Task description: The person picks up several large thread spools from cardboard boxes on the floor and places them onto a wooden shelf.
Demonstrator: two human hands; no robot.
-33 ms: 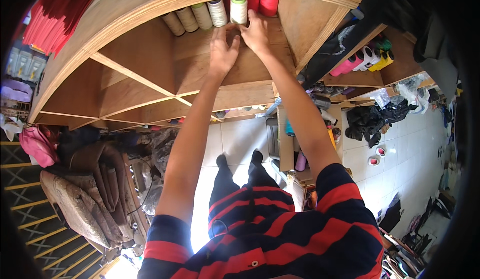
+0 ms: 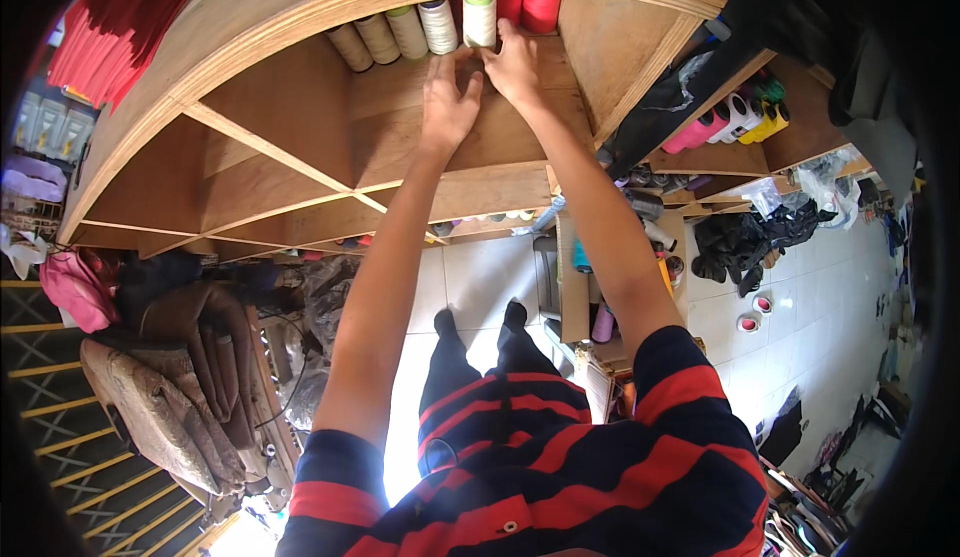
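A cream thread spool (image 2: 479,21) with a green top rim stands upright at the back of a wooden shelf compartment (image 2: 385,127). My right hand (image 2: 515,65) is at its lower right, the thumb in front of the base and the fingers along the side, closed on it. Beside it, my left hand (image 2: 451,105) reaches over the shelf floor with fingers stretched and thumb apart, fingertips close to the spool's lower left. To the left are a white spool (image 2: 437,27) and several beige spools (image 2: 378,38); to the right, a red spool (image 2: 541,11).
Wooden dividers (image 2: 270,147) split the shelf unit. Pink, white and yellow spools (image 2: 735,117) sit in another compartment at right. Red folded material (image 2: 110,32) lies at upper left. Below are a brown folded cover (image 2: 170,397), black plastic bags (image 2: 750,242) and a cardboard box (image 2: 573,287).
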